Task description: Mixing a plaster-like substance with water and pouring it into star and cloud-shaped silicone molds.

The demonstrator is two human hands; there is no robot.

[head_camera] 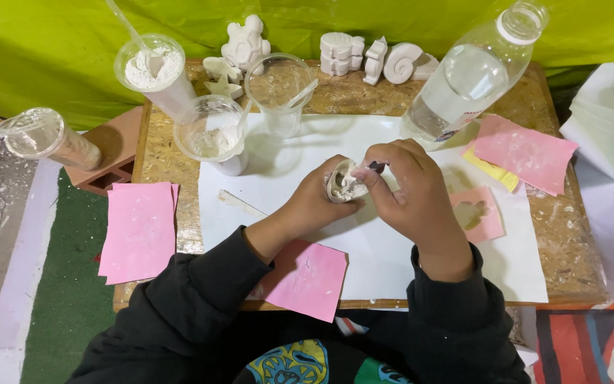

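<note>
While several finished white plaster figures stand along the top edge of the table, one more is in work: the left hand holds a small plaster-filled mould in a closed grip at frame centre, and the right hand pinches a dark tool against it. Plaster appears not yet released.

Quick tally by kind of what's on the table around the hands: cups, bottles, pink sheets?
Clear plastic cups: 3
Plastic bottle: 1
Pink paper sheets: 4
Total: 8
The left hand and right hand hold a small white mould.
</note>
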